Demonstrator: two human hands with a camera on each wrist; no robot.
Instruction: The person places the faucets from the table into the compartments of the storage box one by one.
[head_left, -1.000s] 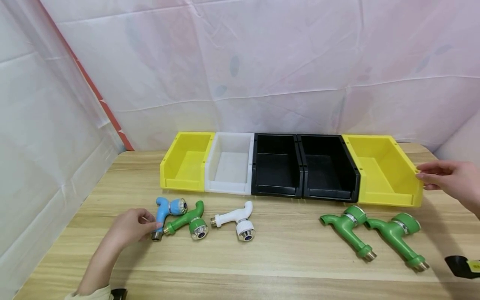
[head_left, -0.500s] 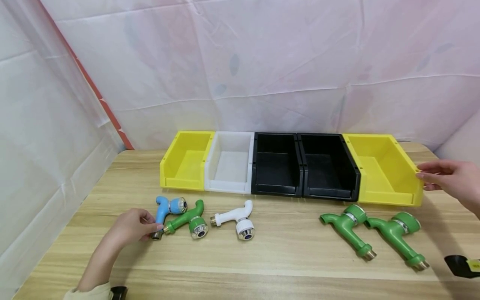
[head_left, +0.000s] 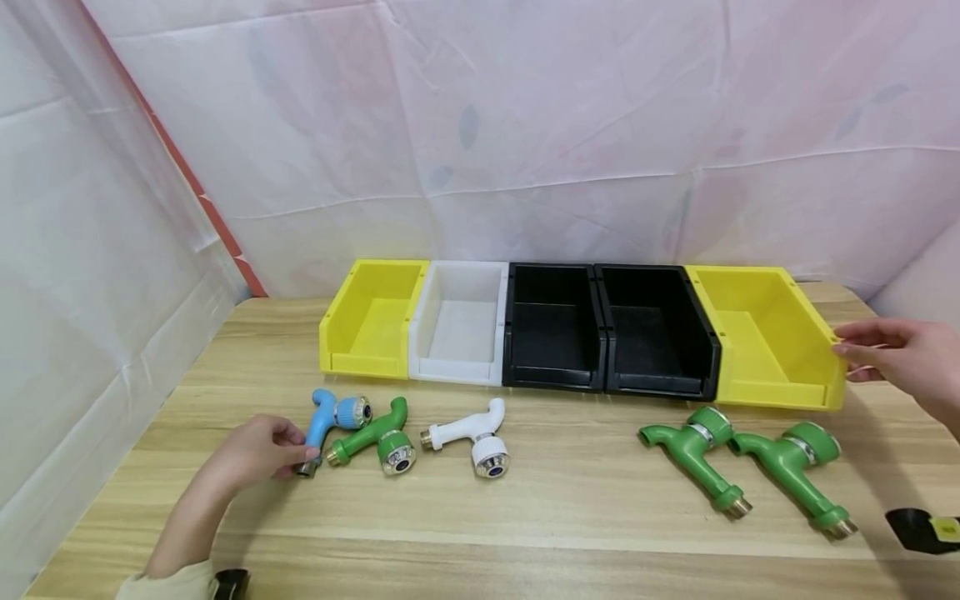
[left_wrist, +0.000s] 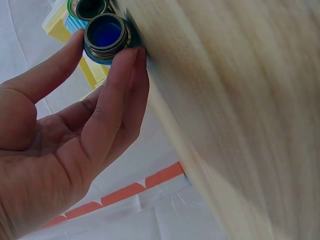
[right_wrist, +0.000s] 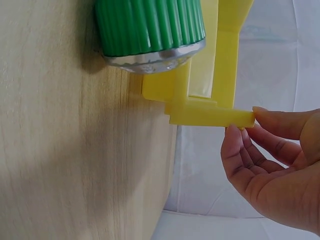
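My left hand [head_left: 258, 452] pinches a blue tap [head_left: 321, 421] near its threaded end, at the left of the table. In the left wrist view the thumb and fingertips sit on either side of the threaded inlet [left_wrist: 106, 36]. Right beside it lies a green tap [head_left: 375, 435], then a white tap [head_left: 468, 429]. At the far right my right hand [head_left: 903, 358] holds the side rim of the right yellow bin [head_left: 813, 354] between thumb and fingers, as the right wrist view also shows. Two more green taps [head_left: 693, 458] [head_left: 798, 475] lie in front of that bin.
Joined in a row at the back are a left yellow bin [head_left: 363, 367], a white bin [head_left: 455, 372], and two black bins [head_left: 555, 379] [head_left: 660, 385]. White cloth [head_left: 525, 125] hangs behind the wooden table [head_left: 480, 517]. A black object with a yellow label [head_left: 918, 531] shows at right.
The blue tap has shifted slightly left, away from the green tap beside it, with my left hand on it. My right hand stays at the yellow bin's rim.
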